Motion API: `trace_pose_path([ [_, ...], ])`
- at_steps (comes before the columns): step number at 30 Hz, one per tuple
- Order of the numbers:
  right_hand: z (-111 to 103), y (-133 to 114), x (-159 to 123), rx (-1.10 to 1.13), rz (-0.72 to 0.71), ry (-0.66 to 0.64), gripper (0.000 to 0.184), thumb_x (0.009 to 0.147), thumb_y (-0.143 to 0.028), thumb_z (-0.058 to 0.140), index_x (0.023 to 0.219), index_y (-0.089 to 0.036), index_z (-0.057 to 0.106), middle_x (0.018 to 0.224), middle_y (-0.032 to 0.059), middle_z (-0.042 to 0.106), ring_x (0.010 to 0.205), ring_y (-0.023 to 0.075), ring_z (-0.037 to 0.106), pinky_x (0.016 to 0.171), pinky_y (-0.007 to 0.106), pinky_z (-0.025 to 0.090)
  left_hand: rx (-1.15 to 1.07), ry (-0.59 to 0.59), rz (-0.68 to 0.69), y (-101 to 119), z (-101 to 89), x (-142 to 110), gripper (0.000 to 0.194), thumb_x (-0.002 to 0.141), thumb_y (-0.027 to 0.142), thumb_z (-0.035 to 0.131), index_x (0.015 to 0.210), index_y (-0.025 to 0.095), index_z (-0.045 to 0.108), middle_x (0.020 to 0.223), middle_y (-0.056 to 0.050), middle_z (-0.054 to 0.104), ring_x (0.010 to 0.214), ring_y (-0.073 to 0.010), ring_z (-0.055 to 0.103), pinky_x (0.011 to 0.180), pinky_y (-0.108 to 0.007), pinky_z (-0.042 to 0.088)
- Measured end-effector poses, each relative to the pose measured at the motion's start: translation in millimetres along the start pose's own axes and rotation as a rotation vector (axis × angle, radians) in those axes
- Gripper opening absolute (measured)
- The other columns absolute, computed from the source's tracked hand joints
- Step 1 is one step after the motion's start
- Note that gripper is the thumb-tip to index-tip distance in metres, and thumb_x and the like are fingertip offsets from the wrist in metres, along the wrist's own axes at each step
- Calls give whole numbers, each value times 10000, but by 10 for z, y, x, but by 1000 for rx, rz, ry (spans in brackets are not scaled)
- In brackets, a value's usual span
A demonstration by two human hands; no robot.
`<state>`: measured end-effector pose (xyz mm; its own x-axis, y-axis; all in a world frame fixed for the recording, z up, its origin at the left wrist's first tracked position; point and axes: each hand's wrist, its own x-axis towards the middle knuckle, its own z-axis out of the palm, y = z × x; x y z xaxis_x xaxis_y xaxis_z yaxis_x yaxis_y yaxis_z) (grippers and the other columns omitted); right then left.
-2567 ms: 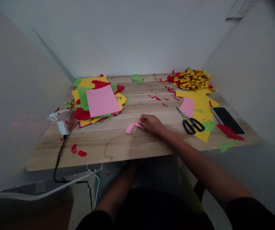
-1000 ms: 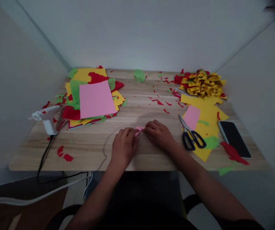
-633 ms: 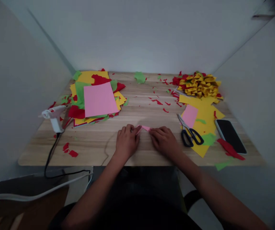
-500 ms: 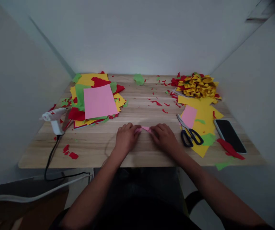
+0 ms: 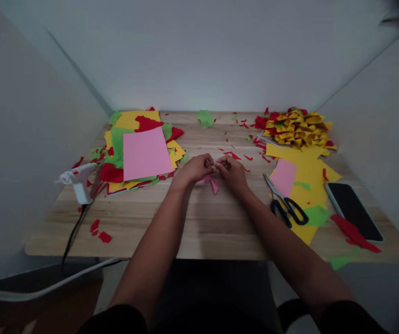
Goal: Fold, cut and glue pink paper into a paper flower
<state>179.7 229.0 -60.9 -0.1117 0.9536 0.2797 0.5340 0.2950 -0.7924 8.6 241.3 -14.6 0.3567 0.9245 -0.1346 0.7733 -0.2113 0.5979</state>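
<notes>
My left hand point(image 5: 198, 168) is closed in a pinch over the middle of the table. Facing it, my right hand point(image 5: 232, 172) is also closed, with its fingertips nearly meeting the left ones. Between the fingertips is something small, pale and blurred; its kind cannot be told. A folded pink paper strip point(image 5: 214, 185) shows just below the hands, partly hidden by the left one. I cannot tell whether it rests on the wood or hangs. Scissors point(image 5: 286, 203) with dark handles lie right of my right hand, near a small pink paper piece point(image 5: 283, 177).
A pink sheet point(image 5: 147, 155) tops a pile of coloured paper at the left. Beside it stands a white glue gun point(image 5: 79, 181) with its cord over the table edge. Folded yellow paper pieces point(image 5: 300, 130) are heaped back right. A phone point(image 5: 352, 211) lies at the right.
Both hands came together on the folded pink strip and held its ends. Since then they have moved forward and closer together, and the strip now shows below them.
</notes>
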Motion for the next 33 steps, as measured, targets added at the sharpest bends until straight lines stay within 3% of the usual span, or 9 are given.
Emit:
trace_pose_path([
  [4,-56,83,-35,80,32,45,195,909,-383,516,898,-207,598,793,20,660,705,158,607,680,274,464,-75,-81,89,-91,-7,14,360,813,199,610,1165,197,689,980,-25,733,856,-155,669,787,-253,496],
  [9,-79,71,-46,77,34,20,213,922,-379,511,814,-210,581,708,-11,601,650,141,544,635,263,418,41,-51,164,-181,-34,-264,371,806,237,662,1174,248,705,1166,-57,676,1099,-230,613,977,-347,458],
  [14,-76,-5,-101,11,-23,-120,172,909,-338,563,840,-199,638,710,-7,627,641,147,550,629,278,396,212,123,20,-150,94,-550,189,842,294,687,1023,249,716,1069,-64,652,1036,-257,587,951,-404,450],
  [22,-54,-71,-264,-181,-261,-334,94,845,-264,710,912,-235,769,936,64,674,938,239,572,886,395,386,253,352,-41,-38,424,-892,144,894,335,658,1009,253,687,1043,-55,648,990,-254,562,836,-370,424],
  [27,-40,-72,-304,-256,-330,-360,135,869,-212,667,954,-225,771,944,73,664,918,230,572,872,388,410,207,372,-101,-8,495,-990,129,938,330,609,945,271,724,979,-29,683,943,-238,569,808,-365,400],
  [33,-113,-122,-377,-333,-392,-326,249,864,-90,585,951,-227,774,944,81,656,921,235,564,858,385,445,203,372,-145,-1,526,-977,220,937,316,607,1124,352,717,996,-22,683,964,-243,567,804,-372,377],
])
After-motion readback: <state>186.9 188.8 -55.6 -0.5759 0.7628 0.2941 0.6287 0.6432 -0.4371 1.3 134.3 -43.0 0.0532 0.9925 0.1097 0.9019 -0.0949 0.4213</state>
